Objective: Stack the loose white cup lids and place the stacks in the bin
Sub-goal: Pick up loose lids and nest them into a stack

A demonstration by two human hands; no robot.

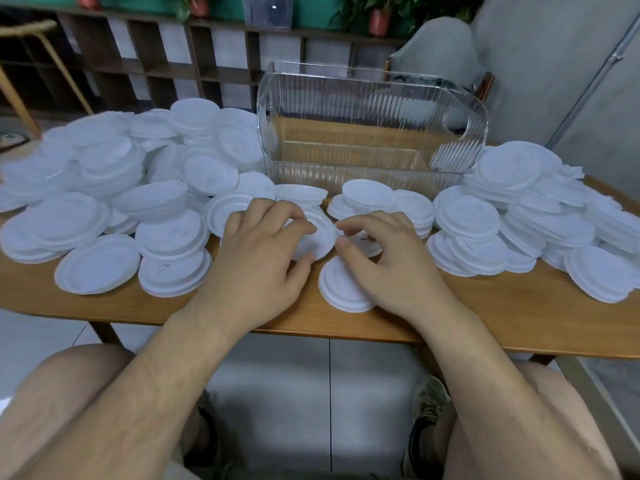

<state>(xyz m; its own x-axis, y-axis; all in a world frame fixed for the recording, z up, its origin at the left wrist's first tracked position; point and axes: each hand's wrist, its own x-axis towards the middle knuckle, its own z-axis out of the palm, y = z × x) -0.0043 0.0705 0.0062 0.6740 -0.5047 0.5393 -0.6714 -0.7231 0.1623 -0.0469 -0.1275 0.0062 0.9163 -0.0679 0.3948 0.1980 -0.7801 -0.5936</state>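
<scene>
The left hand grips a white lid by its rim at mid-table; the right hand curls over a neighbouring lid, and I cannot tell its grip. Heaps of loose lids crowd both sides; bare wood shows along the table's near edge; the clear ribbed bin stands behind.

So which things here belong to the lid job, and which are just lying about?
Job: left hand, right hand, held lid, loose lid piles, small lid stack, clear ribbed bin, table.
Lying about: potted plants, wooden shelving, grey chair, wooden chair.
</scene>
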